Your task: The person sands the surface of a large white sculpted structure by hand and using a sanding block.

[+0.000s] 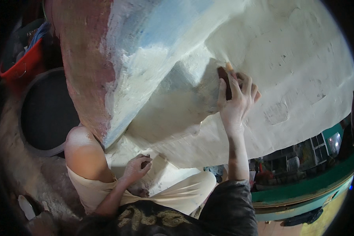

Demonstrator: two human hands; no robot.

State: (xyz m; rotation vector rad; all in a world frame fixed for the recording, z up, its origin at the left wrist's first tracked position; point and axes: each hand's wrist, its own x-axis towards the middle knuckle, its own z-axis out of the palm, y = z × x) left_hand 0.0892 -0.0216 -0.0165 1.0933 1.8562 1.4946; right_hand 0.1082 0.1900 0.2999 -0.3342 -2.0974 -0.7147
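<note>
A large sculpted form [259, 47] fills the view ahead, its pale, plaster-like surface running into blue and dull red paint on the left. My right hand [240, 92] is stretched out to its hollowed part, with the fingers closed round a dark red-brown sanding pad [225, 83] pressed on the pale surface. Low over my lap, my left hand [136, 168] has its fingers curled. A small dark piece [146, 156] shows at its fingertips, too small to name. White dust coats my hands and knee.
At the left stand a red bucket [25, 65] with dark things in it and a round black tub [47, 114]. My bent knee [84, 151] is close under the form's lower tip. A green-edged platform [303, 185] curves along the lower right, with clutter behind it.
</note>
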